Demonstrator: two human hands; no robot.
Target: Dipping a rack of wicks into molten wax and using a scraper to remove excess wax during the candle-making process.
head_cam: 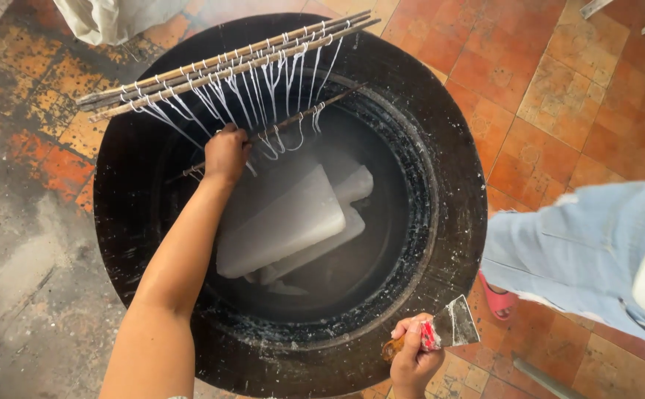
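My left hand (225, 154) reaches over a big black round vat (455, 185) and grips a thin wooden stick (315, 108) hung with white strings, held above the melted wax. Slabs of white wax (282, 229) lie half sunk in the grey liquid inside. Several more sticks with white strings (219, 65) rest across the vat's far rim. My right hand (411, 355) is at the vat's near rim, closed on the wooden handle of a metal scraper (451, 325) whose blade points up and right.
The vat stands on orange floor tiles (529, 81), with stained grey floor at the left. My leg in light blue jeans (581, 247) and a pink sandal (496, 299) are at the right. A pale cloth (115, 18) lies at the top left.
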